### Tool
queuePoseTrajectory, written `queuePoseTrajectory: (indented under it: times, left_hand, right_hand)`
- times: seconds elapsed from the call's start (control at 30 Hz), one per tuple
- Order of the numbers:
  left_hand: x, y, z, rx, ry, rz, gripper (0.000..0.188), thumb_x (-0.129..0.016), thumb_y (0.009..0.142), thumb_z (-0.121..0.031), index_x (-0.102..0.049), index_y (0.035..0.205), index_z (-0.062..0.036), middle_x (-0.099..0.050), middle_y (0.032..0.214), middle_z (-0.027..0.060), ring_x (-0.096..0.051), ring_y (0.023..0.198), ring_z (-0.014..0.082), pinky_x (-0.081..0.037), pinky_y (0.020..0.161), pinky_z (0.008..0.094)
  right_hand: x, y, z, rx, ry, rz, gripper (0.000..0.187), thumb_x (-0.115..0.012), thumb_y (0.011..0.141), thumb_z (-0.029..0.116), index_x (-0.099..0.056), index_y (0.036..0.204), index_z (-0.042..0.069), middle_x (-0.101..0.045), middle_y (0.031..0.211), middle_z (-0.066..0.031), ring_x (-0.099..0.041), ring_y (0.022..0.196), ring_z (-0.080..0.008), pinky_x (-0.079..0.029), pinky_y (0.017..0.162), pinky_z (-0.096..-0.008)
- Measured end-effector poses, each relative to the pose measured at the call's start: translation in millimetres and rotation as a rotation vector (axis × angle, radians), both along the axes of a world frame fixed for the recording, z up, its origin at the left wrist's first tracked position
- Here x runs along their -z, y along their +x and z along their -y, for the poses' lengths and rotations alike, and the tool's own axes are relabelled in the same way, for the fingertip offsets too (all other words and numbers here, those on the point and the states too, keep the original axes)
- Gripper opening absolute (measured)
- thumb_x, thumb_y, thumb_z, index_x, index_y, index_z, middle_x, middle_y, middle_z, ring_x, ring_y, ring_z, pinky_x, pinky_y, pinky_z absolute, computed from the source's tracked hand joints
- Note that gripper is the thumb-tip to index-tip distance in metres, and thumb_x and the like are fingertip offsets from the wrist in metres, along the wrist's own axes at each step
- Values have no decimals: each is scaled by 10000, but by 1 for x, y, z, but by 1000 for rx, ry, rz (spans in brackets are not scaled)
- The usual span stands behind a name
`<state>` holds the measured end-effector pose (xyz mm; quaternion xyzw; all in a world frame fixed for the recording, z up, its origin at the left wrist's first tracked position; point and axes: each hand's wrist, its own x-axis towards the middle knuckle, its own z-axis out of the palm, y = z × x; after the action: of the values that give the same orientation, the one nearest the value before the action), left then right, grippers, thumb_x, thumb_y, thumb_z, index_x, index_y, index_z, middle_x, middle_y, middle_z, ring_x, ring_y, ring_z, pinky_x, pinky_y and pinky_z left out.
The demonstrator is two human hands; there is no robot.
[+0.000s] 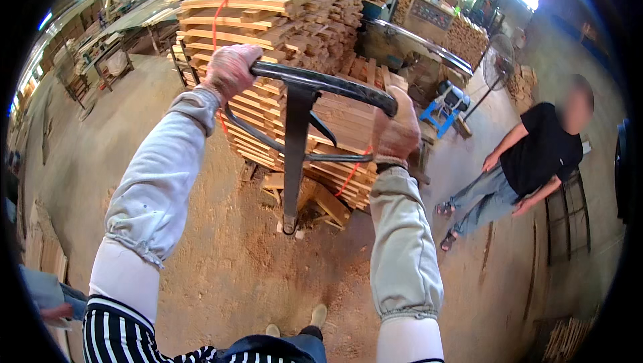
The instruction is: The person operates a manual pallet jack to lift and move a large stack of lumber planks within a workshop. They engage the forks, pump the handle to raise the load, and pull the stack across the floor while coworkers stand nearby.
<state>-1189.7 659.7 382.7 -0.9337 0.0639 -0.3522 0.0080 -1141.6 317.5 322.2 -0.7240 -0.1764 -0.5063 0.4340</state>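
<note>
While both forearms reach forward from the lower edge, the left hand (231, 74) and the right hand (396, 128) hold a dark handle (321, 82) at its opposite ends. The fingers of the left hand are closed around the left end of the bar. The fingers of the right hand are wrapped around the right end; their tips are partly hidden, and the outline is slightly blurred.

The handle is located between the hands, in front of a stack of boards (268, 28). A flat post (294, 155) runs down from the middle of the bar and narrows toward its lower end. A short curved lever (324, 129) projects beside the post on the right. A thinner curved rod (254, 130) passes below the bar, from near the left hand to near the right hand.

The boards lie in many layers, with a red strap (216, 21) over the top and down the near side. Wooden supports (328, 207) are visible under the stack, on a dusty floor (221, 276). To the right, a person in a black top (541, 152) stands with both arms lowered. A fan (497, 61) and a blue frame (439, 118) with a motor stand behind, beyond the right hand.
</note>
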Motion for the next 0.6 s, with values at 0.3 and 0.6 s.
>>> queuePoseTrajectory:
  times: [0.3,0.6]
  left_hand:
    - [16,-111,10,93,-17,61,134,-713,796,-130,-606,861,-85,-616,835,124,-602,817,368,-458,701,463]
    - [66,-414,4,304,-13,-351,348,-755,754,-404,-547,779,-125,-521,710,94,-537,669,344,-387,631,456]
  right_hand:
    - [16,-112,20,-259,112,14,239,-791,832,85,-709,1056,95,-749,974,-71,-725,880,-216,-569,789,-328]
    - [45,-403,82,-828,-261,-486,414,-778,833,241,-627,1202,131,-689,1048,-110,-659,1010,-341,-506,886,-473]
